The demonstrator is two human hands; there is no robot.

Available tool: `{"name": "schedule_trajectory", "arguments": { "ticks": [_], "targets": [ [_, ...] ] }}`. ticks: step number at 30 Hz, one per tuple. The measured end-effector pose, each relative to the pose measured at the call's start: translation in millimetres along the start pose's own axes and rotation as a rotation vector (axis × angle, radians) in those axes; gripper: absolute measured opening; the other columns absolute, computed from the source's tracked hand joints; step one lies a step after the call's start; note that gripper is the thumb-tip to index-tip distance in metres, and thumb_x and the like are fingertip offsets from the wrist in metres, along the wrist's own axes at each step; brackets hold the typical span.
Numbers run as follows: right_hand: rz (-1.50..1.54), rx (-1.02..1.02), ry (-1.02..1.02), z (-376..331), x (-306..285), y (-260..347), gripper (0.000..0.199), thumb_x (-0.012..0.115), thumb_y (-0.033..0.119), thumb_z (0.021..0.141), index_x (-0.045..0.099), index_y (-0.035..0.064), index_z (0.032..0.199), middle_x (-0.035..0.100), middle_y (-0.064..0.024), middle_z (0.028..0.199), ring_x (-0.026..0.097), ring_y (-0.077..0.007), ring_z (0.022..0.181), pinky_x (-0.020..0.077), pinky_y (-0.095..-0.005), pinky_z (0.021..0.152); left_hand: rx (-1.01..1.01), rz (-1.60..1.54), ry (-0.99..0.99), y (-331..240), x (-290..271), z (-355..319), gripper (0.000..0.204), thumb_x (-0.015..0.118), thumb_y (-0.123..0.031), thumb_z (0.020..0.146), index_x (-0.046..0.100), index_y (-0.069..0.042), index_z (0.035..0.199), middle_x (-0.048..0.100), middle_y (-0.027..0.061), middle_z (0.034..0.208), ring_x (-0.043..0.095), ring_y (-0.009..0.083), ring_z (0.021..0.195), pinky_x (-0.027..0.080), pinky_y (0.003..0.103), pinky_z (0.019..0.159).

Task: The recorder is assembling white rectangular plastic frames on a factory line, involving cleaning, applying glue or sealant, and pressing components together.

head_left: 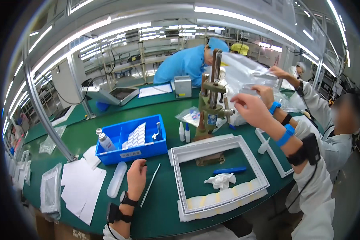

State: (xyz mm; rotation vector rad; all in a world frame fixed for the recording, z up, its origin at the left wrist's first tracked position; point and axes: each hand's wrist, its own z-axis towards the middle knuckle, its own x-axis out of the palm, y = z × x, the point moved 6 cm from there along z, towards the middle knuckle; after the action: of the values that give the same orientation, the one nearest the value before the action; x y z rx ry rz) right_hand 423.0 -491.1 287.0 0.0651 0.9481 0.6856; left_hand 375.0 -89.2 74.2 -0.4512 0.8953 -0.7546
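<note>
My left hand (136,178) rests on the green table with its fingers loosely bent and nothing visible in it. It lies between a clear plastic case (117,180) and a thin pale stick (151,184). Raised at the right, my right hand (252,112) has its fingers apart and bent, apparently holding nothing. It is nearest to the green hand press (210,102), just right of its column. A white rectangular frame (249,158) lies before the press on strips of white foam (224,200). Inside the frame are a blue pen-like tool (229,170) and a crumpled white tissue (220,181).
A blue bin (134,154) holds a bottle and white sheets. Small bottles (185,132) stand beside the press. Paper (83,188) and a bagged frame (51,190) lie left. A co-worker's hand (265,95) is close behind mine, near plastic film (248,70). Another person (182,62) bends opposite.
</note>
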Motion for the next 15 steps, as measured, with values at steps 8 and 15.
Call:
{"name": "schedule_trajectory", "arguments": {
  "ticks": [8, 15],
  "targets": [
    [-0.007, 0.208, -0.226, 90.4, 5.6, -63.3, 0.038, 0.054, 0.027, 0.088, 0.061, 0.0011, 0.115, 0.067, -0.0237, 0.107, 0.062, -0.0392, 0.103, 0.0482, -0.0449, 0.089, -0.06, -0.252, -0.009, -1.6, 3.6, 4.9, 0.021, 0.067, 0.004, 0.083, 0.066, 0.002, 0.105, 0.066, 0.0113, 0.092, 0.067, 0.0165, 0.077, 0.053, 0.027, 0.071],
    [0.15, 0.274, -0.299, 139.8, 34.7, -89.8, 0.056, 0.058, 0.042, 0.088, 0.053, 0.0042, 0.129, 0.063, -0.0237, 0.12, 0.058, -0.0393, 0.113, 0.0441, -0.0434, 0.098, -0.279, -0.633, 0.181, -54.4, 8.3, 23.4, 0.017, 0.065, 0.001, 0.087, 0.064, 0.004, 0.104, 0.069, 0.0095, 0.098, 0.07, 0.0163, 0.087, 0.056, 0.025, 0.072]
  ]
}}
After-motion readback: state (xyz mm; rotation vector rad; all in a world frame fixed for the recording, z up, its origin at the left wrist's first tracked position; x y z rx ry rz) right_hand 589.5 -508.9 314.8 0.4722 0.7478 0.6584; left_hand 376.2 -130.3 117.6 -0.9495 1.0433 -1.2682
